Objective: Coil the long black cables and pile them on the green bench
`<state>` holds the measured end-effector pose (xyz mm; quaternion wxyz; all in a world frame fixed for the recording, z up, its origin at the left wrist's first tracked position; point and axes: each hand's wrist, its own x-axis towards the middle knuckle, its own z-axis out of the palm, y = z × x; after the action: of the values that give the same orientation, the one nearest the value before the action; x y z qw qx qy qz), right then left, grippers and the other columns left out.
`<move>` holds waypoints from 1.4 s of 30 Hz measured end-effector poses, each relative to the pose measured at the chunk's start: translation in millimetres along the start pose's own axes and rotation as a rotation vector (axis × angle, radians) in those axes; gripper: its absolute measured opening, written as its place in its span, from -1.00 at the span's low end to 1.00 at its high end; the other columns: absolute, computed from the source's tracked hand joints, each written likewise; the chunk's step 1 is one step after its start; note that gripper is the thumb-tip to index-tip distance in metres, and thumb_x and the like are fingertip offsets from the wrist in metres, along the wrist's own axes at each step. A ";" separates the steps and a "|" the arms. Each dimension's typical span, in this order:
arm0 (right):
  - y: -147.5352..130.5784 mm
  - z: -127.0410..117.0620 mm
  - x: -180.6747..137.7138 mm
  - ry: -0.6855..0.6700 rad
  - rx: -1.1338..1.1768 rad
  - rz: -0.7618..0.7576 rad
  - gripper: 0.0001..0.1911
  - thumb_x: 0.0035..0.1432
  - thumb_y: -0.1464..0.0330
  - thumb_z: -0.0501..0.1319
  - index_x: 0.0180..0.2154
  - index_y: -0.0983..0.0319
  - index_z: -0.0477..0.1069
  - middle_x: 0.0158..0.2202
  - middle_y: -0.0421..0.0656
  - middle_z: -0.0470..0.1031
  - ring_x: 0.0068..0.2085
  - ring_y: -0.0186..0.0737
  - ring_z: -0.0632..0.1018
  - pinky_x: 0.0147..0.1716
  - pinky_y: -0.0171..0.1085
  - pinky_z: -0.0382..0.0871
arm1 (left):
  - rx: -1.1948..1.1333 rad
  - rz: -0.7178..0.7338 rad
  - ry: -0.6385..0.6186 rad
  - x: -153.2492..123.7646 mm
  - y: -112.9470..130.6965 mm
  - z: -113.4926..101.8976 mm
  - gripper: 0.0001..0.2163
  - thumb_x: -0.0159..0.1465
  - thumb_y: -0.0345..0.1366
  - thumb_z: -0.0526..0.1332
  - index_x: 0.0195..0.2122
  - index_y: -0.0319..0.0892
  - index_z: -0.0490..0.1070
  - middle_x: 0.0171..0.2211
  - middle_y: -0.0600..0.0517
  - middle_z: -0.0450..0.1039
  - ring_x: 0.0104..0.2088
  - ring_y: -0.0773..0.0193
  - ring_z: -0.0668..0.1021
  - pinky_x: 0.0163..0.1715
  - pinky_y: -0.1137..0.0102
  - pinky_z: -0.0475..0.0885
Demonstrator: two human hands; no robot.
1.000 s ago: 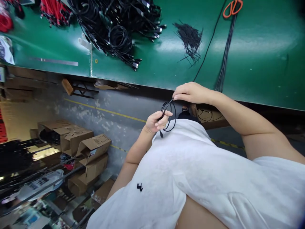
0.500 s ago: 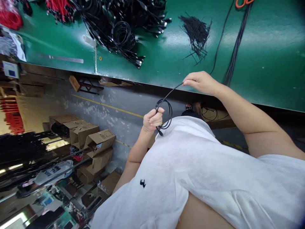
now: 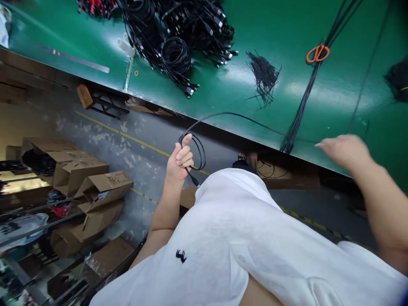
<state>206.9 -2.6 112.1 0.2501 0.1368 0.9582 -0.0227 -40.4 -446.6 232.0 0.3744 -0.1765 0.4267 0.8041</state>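
My left hand (image 3: 180, 159) is closed around a small coil of black cable (image 3: 198, 149), held in front of my white shirt below the table edge. From the coil the cable runs up and right in an arc (image 3: 229, 114) toward the green table (image 3: 223, 89). Over the table's near edge at the right is my right hand (image 3: 344, 149), blurred by motion, its fingers stretched leftward; whether it holds the cable I cannot make out. A bundle of straight black cables (image 3: 302, 106) lies on the table just left of that hand.
On the table lie a big heap of black coiled cables (image 3: 178, 29), a small pile of black ties (image 3: 263, 76), orange-handled scissors (image 3: 318, 53) and a metal ruler (image 3: 76, 59). Open cardboard boxes (image 3: 92, 191) stand on the grey floor at the left.
My right hand has swung right, away from the left hand, drawing the cable out into a long arc. The left hand moved slightly left with the coil. The view shifted down the table.
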 end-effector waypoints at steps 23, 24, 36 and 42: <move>-172.1 -62.7 75.8 0.154 1.055 -0.440 -0.48 0.25 -0.05 0.05 -0.22 0.20 0.57 -0.30 -0.14 0.59 -0.25 -0.16 0.54 -0.20 -0.22 0.36 | 0.125 -0.188 0.008 -25.5 -20.9 -10.9 -0.52 0.51 -0.16 -0.14 -0.36 -0.19 0.51 -0.83 0.29 -0.24 -0.89 0.55 -0.17 -0.89 0.62 -0.19; -164.9 -45.5 79.4 0.142 1.026 -0.411 -0.47 0.26 -0.06 0.02 -0.23 0.19 0.56 -0.29 -0.12 0.59 -0.23 -0.15 0.54 -0.19 -0.21 0.36 | 0.090 -0.105 0.030 -27.7 -15.6 -11.9 -0.55 0.51 -0.15 -0.14 -0.24 -0.16 0.53 -0.82 0.30 -0.24 -0.88 0.54 -0.16 -0.88 0.62 -0.19; -91.6 23.5 41.9 0.342 0.321 -0.429 -0.51 0.41 0.10 -0.11 -0.28 0.18 0.50 -0.31 0.09 0.58 -0.31 -0.08 0.45 -0.10 -0.04 0.17 | 0.065 0.258 0.129 -33.8 21.1 -27.0 -0.64 0.49 -0.13 -0.07 0.22 0.14 0.34 -0.66 0.23 0.23 -0.73 0.51 0.24 -0.68 0.60 0.18; -154.4 -87.3 25.5 0.321 0.443 -0.779 -0.60 0.39 0.14 -0.01 -0.30 0.16 0.51 -0.40 -0.11 0.55 -0.35 -0.17 0.44 -0.18 -0.14 0.19 | 0.339 -0.020 -0.147 1.9 -18.2 -23.2 -0.78 0.35 -0.20 0.24 -0.12 -0.25 0.52 -0.51 0.07 0.51 -0.53 0.43 0.56 -0.49 0.57 0.42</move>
<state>102.0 -134.9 172.2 0.0368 -0.1808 0.9369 -0.2971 -28.8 -458.3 207.5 0.4370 -0.0555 0.5259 0.7276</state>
